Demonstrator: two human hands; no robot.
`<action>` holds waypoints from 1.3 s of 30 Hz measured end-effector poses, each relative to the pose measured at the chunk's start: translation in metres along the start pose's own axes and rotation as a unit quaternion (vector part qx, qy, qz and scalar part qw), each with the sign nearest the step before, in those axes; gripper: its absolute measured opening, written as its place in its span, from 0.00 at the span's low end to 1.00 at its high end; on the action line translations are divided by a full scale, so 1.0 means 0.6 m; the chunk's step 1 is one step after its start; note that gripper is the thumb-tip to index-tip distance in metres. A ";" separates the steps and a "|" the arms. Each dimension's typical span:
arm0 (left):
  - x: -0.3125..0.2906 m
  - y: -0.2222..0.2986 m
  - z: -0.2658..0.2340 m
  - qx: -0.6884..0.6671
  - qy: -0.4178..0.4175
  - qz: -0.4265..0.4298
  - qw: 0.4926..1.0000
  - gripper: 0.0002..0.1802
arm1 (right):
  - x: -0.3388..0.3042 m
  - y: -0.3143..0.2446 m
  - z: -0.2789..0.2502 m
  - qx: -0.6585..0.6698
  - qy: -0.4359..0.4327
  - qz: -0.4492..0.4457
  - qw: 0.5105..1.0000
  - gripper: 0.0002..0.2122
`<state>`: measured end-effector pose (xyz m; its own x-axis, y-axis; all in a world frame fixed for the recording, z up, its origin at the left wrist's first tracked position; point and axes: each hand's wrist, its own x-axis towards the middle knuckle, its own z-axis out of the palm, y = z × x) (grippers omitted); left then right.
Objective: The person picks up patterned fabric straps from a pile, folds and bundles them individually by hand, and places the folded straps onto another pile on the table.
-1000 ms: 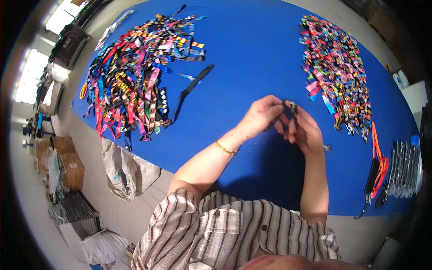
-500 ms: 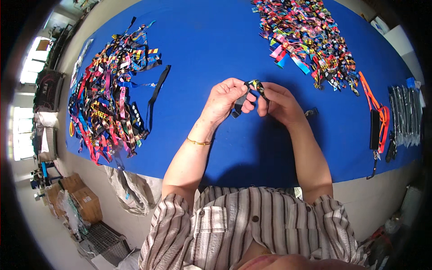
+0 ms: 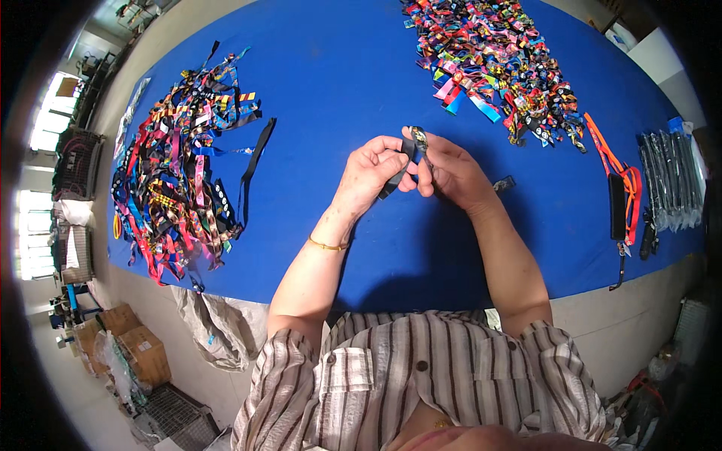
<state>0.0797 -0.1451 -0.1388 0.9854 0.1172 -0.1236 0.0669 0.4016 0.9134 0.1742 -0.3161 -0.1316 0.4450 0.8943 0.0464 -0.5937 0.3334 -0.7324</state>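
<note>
Over the middle of the blue table [image 3: 323, 90] I hold a short dark webbing strap [image 3: 394, 179] between both hands. My left hand [image 3: 370, 174] pinches its plain grey-black part, which hangs down past the fingers. My right hand [image 3: 456, 173] grips the folded end, where a printed light-and-dark pattern faces up. The fingertips of the two hands almost meet, and part of the strap is hidden behind them. Another short dark strap piece [image 3: 504, 183] lies on the table beside my right wrist.
A loose heap of colourful straps [image 3: 177, 180] covers the table's left side. A dense pile of short looped straps [image 3: 489, 60] spreads at the far right. Nearer right lie an orange strap with a black pad [image 3: 617, 195] and plastic-wrapped black strips [image 3: 669, 180]. Cardboard boxes [image 3: 143, 353] stand on the floor at left.
The strap's patterned end has turned from lying across between my hands to standing more upright, folded in my right fingers. My hands have come slightly closer together. The whole view has shifted a little.
</note>
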 end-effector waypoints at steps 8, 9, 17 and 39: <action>-0.007 0.007 0.009 0.054 0.017 0.006 0.998 0.10 | 0.001 0.010 0.002 -0.133 0.070 0.045 0.988 0.18; -0.008 0.009 0.011 0.069 0.019 0.002 0.997 0.09 | 0.000 0.010 0.005 -0.174 0.091 0.050 0.979 0.17; -0.013 0.021 0.016 0.076 0.002 -0.029 0.997 0.08 | 0.000 0.013 0.012 -0.247 0.119 0.002 0.962 0.15; -0.018 0.004 0.036 0.111 -0.009 -0.012 0.994 0.10 | -0.006 0.023 0.012 -0.301 0.195 -0.065 0.931 0.07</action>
<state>0.0725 -0.1650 -0.1266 0.9857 0.0932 -0.1408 0.1207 0.1937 0.9736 0.1596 -0.3125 -0.1366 0.7658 0.6431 -0.0031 -0.0862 0.0979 -0.9915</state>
